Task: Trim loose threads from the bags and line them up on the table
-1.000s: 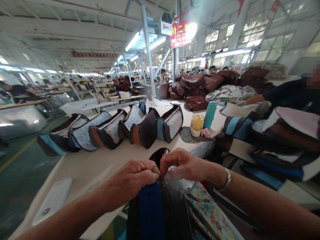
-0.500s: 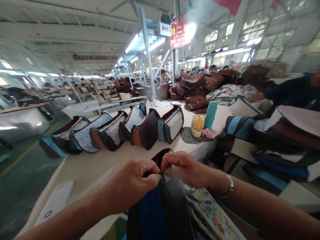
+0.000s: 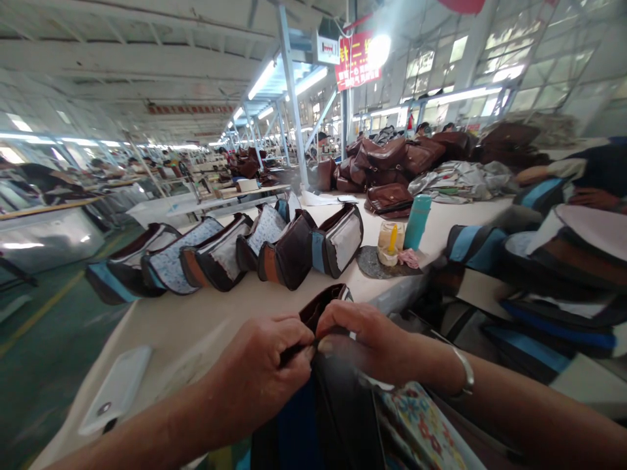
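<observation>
Close in front of me is a dark bag piece with a blue stripe, its brown-lined opening facing away. My left hand pinches its upper edge between thumb and fingers. Right beside it, my right hand pinches the same edge, so the fingertips of both hands nearly meet. A silver bracelet circles the right wrist. Flowered cloth shows below the right forearm. The exact spot between the fingertips is hidden.
A row of bag pieces stands along the pale table. A glue jar and a teal bottle stand beyond. A white phone-like object lies left. Stacked bag parts and a co-worker's arm are right.
My view has shifted slightly. Both hands keep pinching the bag edge, with small finger movements. The co-worker at right now handles a blue-striped bag piece.
</observation>
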Available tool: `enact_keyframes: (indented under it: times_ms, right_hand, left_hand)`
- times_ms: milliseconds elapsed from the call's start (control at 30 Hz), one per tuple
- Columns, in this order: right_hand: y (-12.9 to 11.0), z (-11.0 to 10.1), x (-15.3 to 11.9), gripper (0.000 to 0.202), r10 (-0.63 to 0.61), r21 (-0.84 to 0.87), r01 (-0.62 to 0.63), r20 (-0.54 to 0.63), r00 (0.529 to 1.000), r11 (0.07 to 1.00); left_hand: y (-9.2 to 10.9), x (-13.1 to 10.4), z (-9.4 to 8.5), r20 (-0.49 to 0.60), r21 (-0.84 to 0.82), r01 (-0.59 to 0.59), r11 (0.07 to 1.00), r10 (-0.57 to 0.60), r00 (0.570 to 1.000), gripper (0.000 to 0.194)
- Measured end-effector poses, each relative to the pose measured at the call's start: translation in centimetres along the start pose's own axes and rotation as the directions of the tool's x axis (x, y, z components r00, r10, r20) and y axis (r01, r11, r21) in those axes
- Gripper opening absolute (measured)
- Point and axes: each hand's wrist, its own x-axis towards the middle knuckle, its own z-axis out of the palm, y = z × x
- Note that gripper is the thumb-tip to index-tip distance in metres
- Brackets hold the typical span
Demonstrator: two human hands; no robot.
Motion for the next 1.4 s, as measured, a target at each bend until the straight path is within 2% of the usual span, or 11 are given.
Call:
enact_keyframes:
  times_ms: [167,300,500,700,767,833,967,1033,1200,1300,1400]
  right_hand:
    - [-0.3,-0.2,0.4,0.01,0.06,0.04,-0.062,0.048,0.997,0.997]
    - [0.1,0.3,0.1,0.002,-0.167,-0.181,0.164,-0.001,0.986,0.97]
    - [-0.8,0.2,-0.7,0.018,-0.354,-0.55,0.39,0.177,0.919,0.738]
    - [-1.9,0.1,-0.8,0.025,-0.453,-0.64,0.523,0.29,0.843,0.563]
    - [-1.7,0.3,-1.3,0.023,-0.477,-0.585,0.54,0.277,0.834,0.605]
    - [-1.4,0.6,-1.9,0.022,-0.473,-0.439,0.496,0.171,0.865,0.749]
    - [-0.8,0.3,-2.0,0.021,-0.147,-0.005,0.147,-0.071,0.987,0.989]
    - [-0.7,-0.3,-1.1,0.021,-0.049,0.051,0.05,-0.01,0.999,0.997]
    - [-0.7,-1.3,1.6,0.023,-0.175,0.024,0.176,0.277,0.945,0.984]
    - [0.0,-0.9,2.0,0.028,-0.196,0.077,0.181,0.266,0.944,0.98]
    - [0.9,-0.8,1.8,0.034,-0.104,0.189,0.053,0.267,0.958,0.981]
  left_hand:
    - [-0.1,-0.4,0.7,-0.07,0.036,-0.04,0.999,0.042,0.997,0.019]
    - [-0.2,-0.6,0.3,-0.075,-0.019,-0.011,1.0,0.01,0.997,0.019]
    - [-0.8,0.3,-2.0,0.322,-0.324,0.196,0.926,-0.087,0.943,0.04]
    - [-1.5,0.6,-2.0,0.465,-0.331,0.251,0.91,-0.074,0.882,0.039]
    - [-1.4,0.3,-1.9,0.461,-0.316,0.22,0.923,-0.054,0.886,0.038]
    - [-1.1,0.1,-1.9,0.437,-0.292,0.176,0.94,-0.032,0.899,0.036]
    - [-0.2,-0.2,-2.0,0.342,-0.263,0.051,0.963,0.043,0.939,0.028]
    - [0.0,-0.3,-2.0,0.304,-0.241,0.0,0.971,0.076,0.95,0.028]
    - [-0.4,-0.6,-1.6,0.245,-0.164,-0.046,0.985,0.086,0.966,0.028]
    - [-0.7,-0.5,-1.3,0.232,-0.163,-0.059,0.985,0.097,0.968,0.031]
    - [-0.9,-0.1,-1.2,0.245,-0.217,-0.062,0.974,0.116,0.963,0.037]
